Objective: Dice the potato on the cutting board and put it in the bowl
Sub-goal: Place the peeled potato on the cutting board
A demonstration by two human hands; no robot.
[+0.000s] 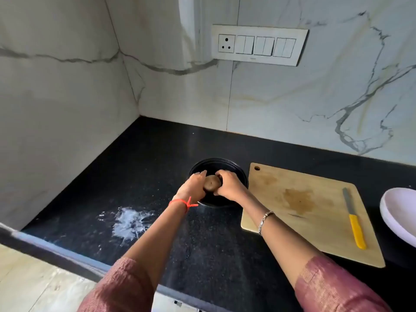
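Observation:
A whole brown potato (211,182) is held over the black bowl (234,165) on the dark counter. My left hand (194,185) grips its left side and my right hand (230,184) grips its right side. Both hands cover most of the bowl's inside. To the right of the bowl lies a bare wooden cutting board (301,206) with a brown stain near its middle. A knife with a yellow handle (354,218) rests on the board's right part, blade pointing away from me.
A white bowl (397,216) stands at the right edge, past the board. A white powdery smear (128,221) marks the counter to the left. Marble walls meet in a corner behind, with a switch panel (258,45) above.

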